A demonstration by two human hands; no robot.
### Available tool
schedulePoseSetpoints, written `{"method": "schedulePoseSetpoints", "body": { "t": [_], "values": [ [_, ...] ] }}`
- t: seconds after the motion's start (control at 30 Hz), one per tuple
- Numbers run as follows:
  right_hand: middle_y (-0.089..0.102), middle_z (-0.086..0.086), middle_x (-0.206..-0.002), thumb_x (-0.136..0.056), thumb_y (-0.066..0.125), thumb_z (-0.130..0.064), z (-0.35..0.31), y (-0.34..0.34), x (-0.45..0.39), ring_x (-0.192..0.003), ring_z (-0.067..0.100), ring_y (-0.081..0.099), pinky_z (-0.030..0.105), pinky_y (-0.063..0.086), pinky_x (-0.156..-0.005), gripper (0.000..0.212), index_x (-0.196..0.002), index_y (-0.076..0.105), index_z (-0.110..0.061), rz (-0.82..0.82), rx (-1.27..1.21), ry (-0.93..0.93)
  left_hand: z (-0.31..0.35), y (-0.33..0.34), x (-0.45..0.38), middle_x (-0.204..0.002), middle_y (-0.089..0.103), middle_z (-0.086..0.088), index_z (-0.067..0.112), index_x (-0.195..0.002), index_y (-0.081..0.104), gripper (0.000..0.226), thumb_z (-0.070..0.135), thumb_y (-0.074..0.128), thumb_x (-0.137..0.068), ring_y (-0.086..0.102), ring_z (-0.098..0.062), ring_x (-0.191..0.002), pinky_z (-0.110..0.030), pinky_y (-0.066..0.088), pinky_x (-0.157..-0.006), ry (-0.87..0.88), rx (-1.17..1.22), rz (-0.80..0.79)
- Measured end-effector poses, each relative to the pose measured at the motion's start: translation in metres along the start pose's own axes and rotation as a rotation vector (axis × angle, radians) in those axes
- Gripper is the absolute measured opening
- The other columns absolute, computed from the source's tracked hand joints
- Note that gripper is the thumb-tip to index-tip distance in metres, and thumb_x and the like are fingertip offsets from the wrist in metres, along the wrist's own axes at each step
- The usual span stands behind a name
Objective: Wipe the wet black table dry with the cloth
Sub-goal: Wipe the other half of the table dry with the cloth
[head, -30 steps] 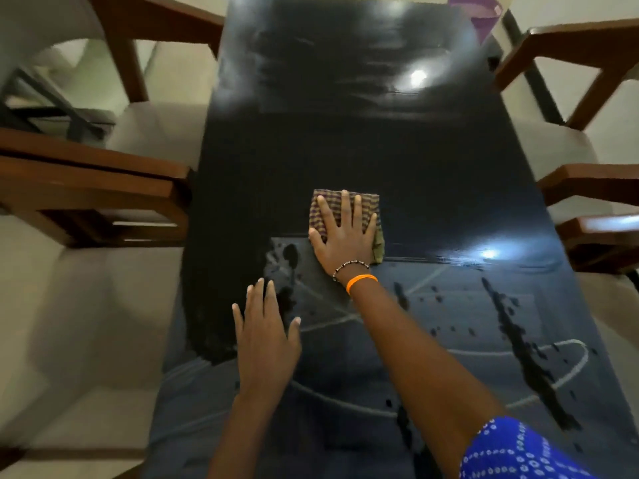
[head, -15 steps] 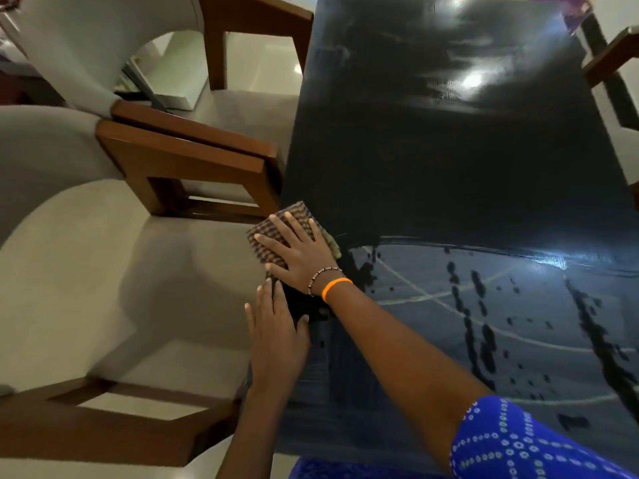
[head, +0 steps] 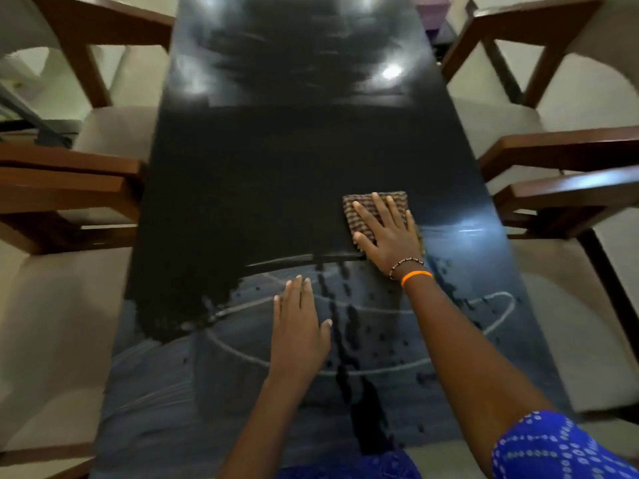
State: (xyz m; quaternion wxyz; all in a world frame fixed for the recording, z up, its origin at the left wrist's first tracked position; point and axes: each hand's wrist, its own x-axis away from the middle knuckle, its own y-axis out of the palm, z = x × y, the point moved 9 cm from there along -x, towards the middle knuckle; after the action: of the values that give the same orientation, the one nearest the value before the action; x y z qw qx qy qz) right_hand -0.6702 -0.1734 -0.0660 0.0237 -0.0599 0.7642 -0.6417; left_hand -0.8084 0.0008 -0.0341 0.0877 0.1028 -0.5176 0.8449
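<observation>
A long shiny black desk point(head: 294, 167) fills the middle of the frame, with wet streaks and drops on its lower half. Brown wooden chairs with pale seats point(head: 567, 150) stand along both sides. The right hand point(head: 387, 233), fingers spread flat, presses on the folded brown checked cloth point(head: 363, 209) at the middle right. The left hand point(head: 299, 326) lies flat and open on the wet part, lower middle.
</observation>
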Motion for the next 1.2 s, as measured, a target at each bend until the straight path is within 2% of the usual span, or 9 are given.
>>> {"method": "schedulePoseSetpoints", "body": {
  "t": [0.13, 0.23, 0.37, 0.5, 0.57, 0.67, 0.83, 1.2],
  "values": [
    [0.013, -0.003, -0.159, -0.092, 0.044, -0.048, 0.107, -0.021, 0.024, -0.147, 0.021, 0.01, 0.05, 0.01, -0.118, 0.06, -0.146, 0.02, -0.041, 0.028, -0.01, 0.198, 0.057, 0.034, -0.004, -0.158, 0.001, -0.006, 0.01, -0.147, 0.001, 0.077, 0.035, 0.049, -0.092, -0.004, -0.021, -0.145, -0.038, -0.005, -0.116, 0.08, -0.054, -0.089],
    [0.012, -0.002, -0.159, -0.092, 0.043, -0.049, 0.154, -0.028, 0.041, -0.147, 0.022, 0.01, 0.05, 0.01, -0.117, 0.059, -0.146, 0.02, -0.042, 0.048, -0.017, 0.3, 0.074, 0.051, 0.0, -0.157, -0.004, -0.009, 0.01, -0.147, 0.0, 0.08, 0.037, 0.05, -0.091, -0.005, -0.024, -0.145, -0.039, -0.004, -0.116, 0.098, -0.123, -0.134],
    [0.008, -0.002, -0.16, -0.093, 0.04, -0.049, 0.176, -0.029, 0.055, -0.148, 0.023, 0.004, 0.053, 0.008, -0.117, 0.058, -0.146, 0.018, -0.042, 0.053, -0.054, 0.392, 0.072, 0.056, 0.002, -0.157, -0.006, -0.009, 0.011, -0.147, 0.001, 0.079, 0.038, 0.05, -0.091, -0.005, -0.024, -0.145, -0.04, -0.003, -0.116, 0.099, -0.15, -0.123],
    [0.004, 0.002, -0.161, -0.095, 0.039, -0.046, 0.165, -0.024, 0.071, -0.148, 0.026, 0.001, 0.058, 0.005, -0.116, 0.059, -0.148, 0.016, -0.036, 0.084, -0.066, 0.552, 0.067, 0.053, 0.0, -0.158, 0.0, -0.006, 0.011, -0.148, 0.004, 0.074, 0.036, 0.046, -0.093, -0.002, -0.021, -0.145, -0.038, -0.004, -0.116, 0.106, -0.09, -0.103],
    [0.003, 0.005, -0.16, -0.095, 0.039, -0.045, 0.145, -0.021, 0.075, -0.148, 0.028, -0.001, 0.061, 0.002, -0.114, 0.061, -0.149, 0.014, -0.035, 0.08, -0.051, 0.556, 0.06, 0.048, 0.002, -0.158, 0.004, -0.006, 0.01, -0.148, 0.006, 0.071, 0.035, 0.045, -0.094, 0.0, -0.02, -0.145, -0.038, -0.004, -0.116, 0.099, -0.05, -0.08],
    [0.003, 0.006, -0.16, -0.094, 0.039, -0.046, 0.1, -0.013, 0.072, -0.147, 0.03, 0.0, 0.062, 0.002, -0.113, 0.063, -0.149, 0.011, -0.036, 0.065, -0.034, 0.462, 0.041, 0.036, 0.007, -0.157, 0.009, -0.006, 0.009, -0.147, 0.008, 0.067, 0.029, 0.044, -0.095, 0.002, -0.02, -0.145, -0.038, -0.003, -0.116, 0.068, -0.014, -0.038],
    [0.001, 0.005, -0.16, -0.092, 0.039, -0.048, -0.003, 0.005, 0.057, -0.148, 0.028, -0.001, 0.061, 0.0, -0.113, 0.064, -0.148, 0.011, -0.038, 0.038, -0.046, 0.311, -0.015, 0.011, 0.021, -0.157, 0.009, -0.007, 0.008, -0.147, 0.01, 0.063, 0.022, 0.042, -0.095, 0.001, -0.019, -0.145, -0.039, -0.002, -0.116, -0.01, 0.018, -0.014],
    [-0.004, 0.007, -0.16, -0.092, 0.038, -0.047, -0.308, 0.06, 0.047, -0.147, 0.029, -0.006, 0.061, -0.006, -0.113, 0.065, -0.149, 0.009, -0.036, -0.104, -0.073, -0.173, -0.19, -0.066, 0.08, -0.157, 0.011, -0.008, 0.007, -0.146, 0.012, 0.063, 0.019, 0.045, -0.094, 0.005, -0.021, -0.145, -0.04, 0.001, -0.116, -0.293, 0.045, 0.137]
  ]
}}
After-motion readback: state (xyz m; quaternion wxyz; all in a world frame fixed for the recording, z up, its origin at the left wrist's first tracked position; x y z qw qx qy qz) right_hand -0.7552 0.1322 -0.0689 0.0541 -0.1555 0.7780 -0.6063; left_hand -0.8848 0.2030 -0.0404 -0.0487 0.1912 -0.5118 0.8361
